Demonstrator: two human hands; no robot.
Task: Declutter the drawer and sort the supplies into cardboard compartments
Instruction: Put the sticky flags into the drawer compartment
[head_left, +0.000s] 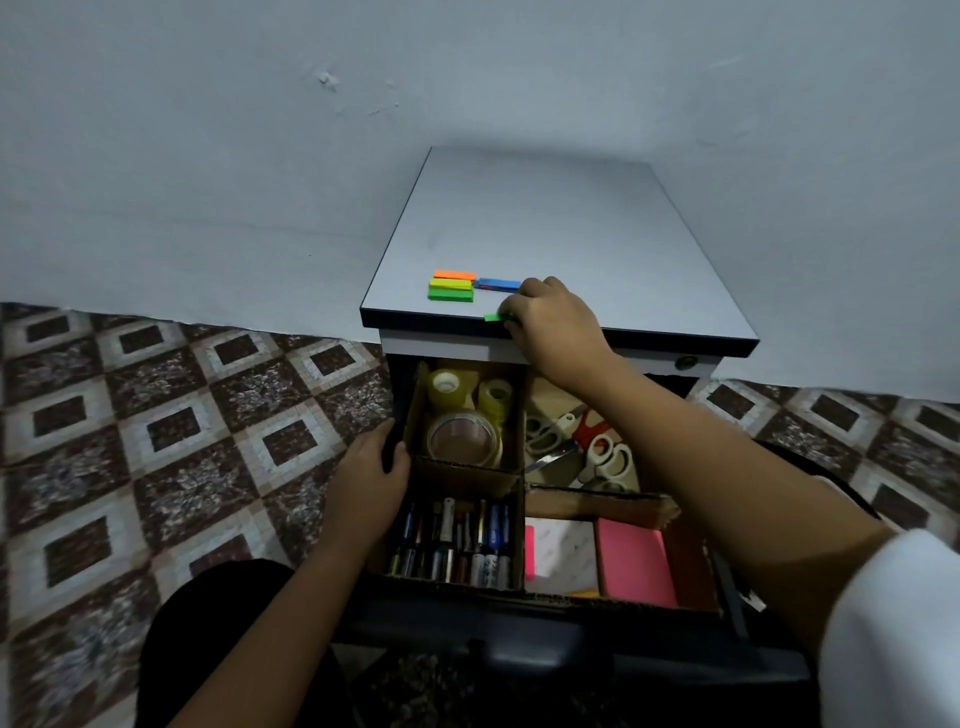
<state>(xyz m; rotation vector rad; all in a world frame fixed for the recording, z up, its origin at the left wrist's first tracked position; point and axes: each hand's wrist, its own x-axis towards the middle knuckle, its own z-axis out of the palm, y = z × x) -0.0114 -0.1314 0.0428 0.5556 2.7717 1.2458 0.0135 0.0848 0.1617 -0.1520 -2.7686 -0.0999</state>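
Drawer (545, 605) side was gripped by left hand (371, 470) while right hand (553, 325) pinched green sticky-flag pad (492, 317), best lifted squarely off table (571, 228).

Floor tiles (171, 431): brown-white diamond pattern. Sticky flags (452, 286) at 12 o'clock: orange, yellow, green; blue strip (498, 283). Pink sticky-note pad (635, 561) at 5 o'clock. Red-handled scissors (589, 430).
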